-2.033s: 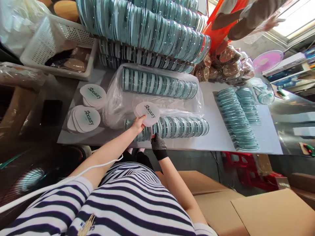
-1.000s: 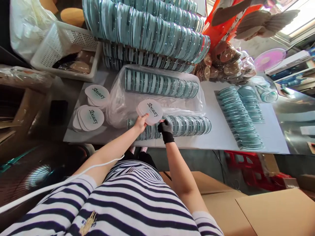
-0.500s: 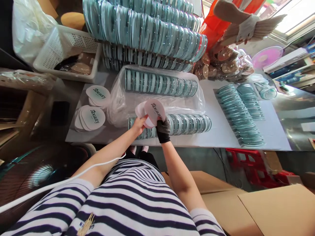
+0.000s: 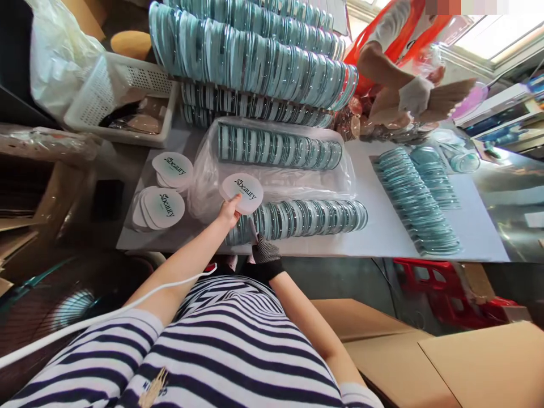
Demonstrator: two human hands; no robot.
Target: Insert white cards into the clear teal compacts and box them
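Observation:
My left hand is bare and pinches a round pale card printed "Sbeauty", with its thumb on the face. Whether more cards lie beneath it I cannot tell. My right hand, in a dark knitted glove, is at the near row of clear round discs. Its fingers close on another card, seen almost edge-on against the row; how deep it sits between the discs is hidden. Two small fanned piles of the same printed cards, one farther and one nearer, lie to the left.
A plastic bag holds another row of discs. Taller disc stacks stand behind. More discs lie at right. A white basket is at back left. A co-worker's gloved hand holds brown pieces. Cardboard boxes stand below the table.
My hands have parted: the left moved slightly left with its card, and the right came down to the disc row with a card. The co-worker's hand has lowered.

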